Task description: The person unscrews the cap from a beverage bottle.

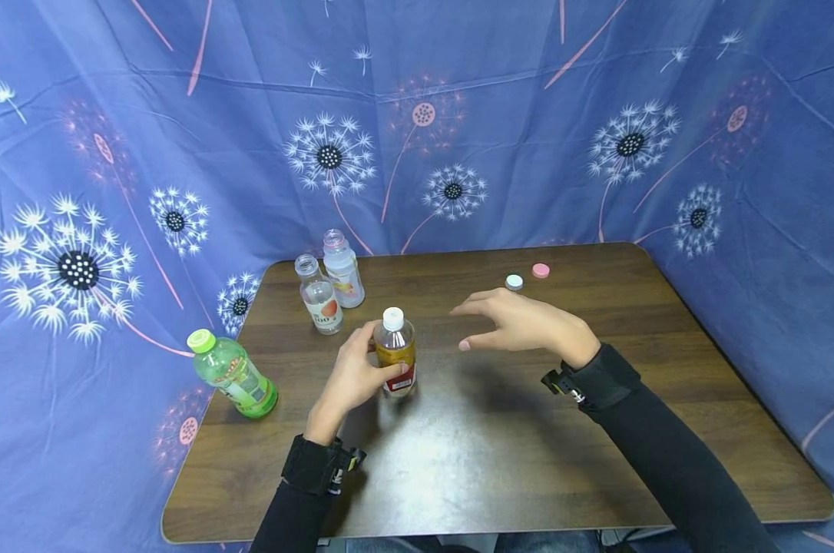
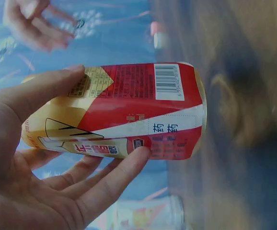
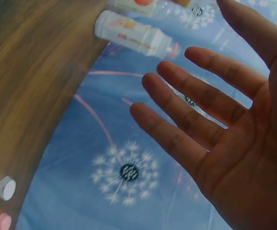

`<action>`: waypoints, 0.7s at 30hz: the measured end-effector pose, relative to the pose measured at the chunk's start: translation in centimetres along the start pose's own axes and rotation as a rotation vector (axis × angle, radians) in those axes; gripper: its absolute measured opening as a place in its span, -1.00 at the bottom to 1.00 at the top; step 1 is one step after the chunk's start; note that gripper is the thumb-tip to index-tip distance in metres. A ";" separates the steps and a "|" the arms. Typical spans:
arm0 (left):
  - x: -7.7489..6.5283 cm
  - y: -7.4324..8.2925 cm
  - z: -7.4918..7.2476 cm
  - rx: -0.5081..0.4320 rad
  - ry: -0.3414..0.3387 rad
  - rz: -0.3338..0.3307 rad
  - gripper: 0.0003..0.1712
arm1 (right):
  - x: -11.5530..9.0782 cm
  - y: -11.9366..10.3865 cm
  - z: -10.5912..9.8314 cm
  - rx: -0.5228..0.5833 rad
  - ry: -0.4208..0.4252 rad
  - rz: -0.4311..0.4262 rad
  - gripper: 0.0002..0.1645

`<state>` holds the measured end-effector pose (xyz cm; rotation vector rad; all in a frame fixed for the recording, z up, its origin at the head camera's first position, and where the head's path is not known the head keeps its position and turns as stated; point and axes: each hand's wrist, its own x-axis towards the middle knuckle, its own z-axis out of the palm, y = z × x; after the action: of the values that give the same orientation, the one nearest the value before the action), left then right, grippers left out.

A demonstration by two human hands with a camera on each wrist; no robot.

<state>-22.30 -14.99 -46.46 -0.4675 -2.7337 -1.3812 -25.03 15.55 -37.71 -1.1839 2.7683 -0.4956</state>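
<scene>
My left hand (image 1: 355,374) grips a clear bottle (image 1: 395,350) with a white cap and a yellow and red label, standing upright near the middle of the table. In the left wrist view, thumb and fingers curl round the label of this bottle (image 2: 138,112), its barcode facing the camera. To the right, my right hand (image 1: 521,324) hovers over the table with fingers extended and nothing in it. The right wrist view shows that hand (image 3: 210,120) with its fingers spread apart. Just beyond it lies a white cap (image 1: 514,282), and a pink cap (image 1: 541,270) is beside that.
Two uncapped bottles, a clear one (image 1: 319,296) and a whitish one (image 1: 344,269), stand at the back left of the wooden table (image 1: 569,461). A green bottle (image 1: 233,374) with its cap on is at the left edge. Blue dandelion-patterned cloth (image 1: 514,77) surrounds the table.
</scene>
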 end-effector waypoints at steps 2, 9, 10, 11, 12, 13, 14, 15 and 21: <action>0.1 -0.3 -0.8 -0.006 0.029 -0.020 -0.18 | -0.6 0.6 0.0 0.005 -0.003 0.021 -0.31; 0.3 -1.6 -3.5 0.027 0.148 -0.122 -0.11 | -2.8 2.6 0.2 0.024 -0.013 0.084 -0.31; 0.3 -1.8 -3.9 0.037 0.167 -0.138 -0.11 | -3.1 3.0 0.3 0.025 -0.019 0.106 -0.31; 0.3 -2.0 -4.2 0.042 0.185 -0.157 -0.10 | -3.4 3.3 0.3 0.031 -0.025 0.127 -0.30; 0.3 -2.2 -4.5 0.041 0.201 -0.175 -0.09 | -3.7 3.6 0.4 0.033 -0.030 0.146 -0.30; 0.3 -2.4 -4.8 0.044 0.218 -0.195 -0.09 | -4.0 3.9 0.4 0.038 -0.037 0.165 -0.30; 0.3 -2.5 -5.2 0.040 0.235 -0.210 -0.09 | -4.4 4.1 0.5 0.044 -0.044 0.181 -0.30; 0.2 -2.7 -5.5 0.040 0.252 -0.229 -0.09 | -4.7 4.3 0.6 0.051 -0.050 0.197 -0.30; 0.2 -3.2 -7.2 0.044 0.350 -0.271 -0.06 | -6.4 5.3 1.2 0.077 -0.057 0.226 -0.32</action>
<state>-24.09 -22.39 -44.59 0.1435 -2.5944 -1.3006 -24.00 23.26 -40.90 -0.8424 2.7600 -0.5296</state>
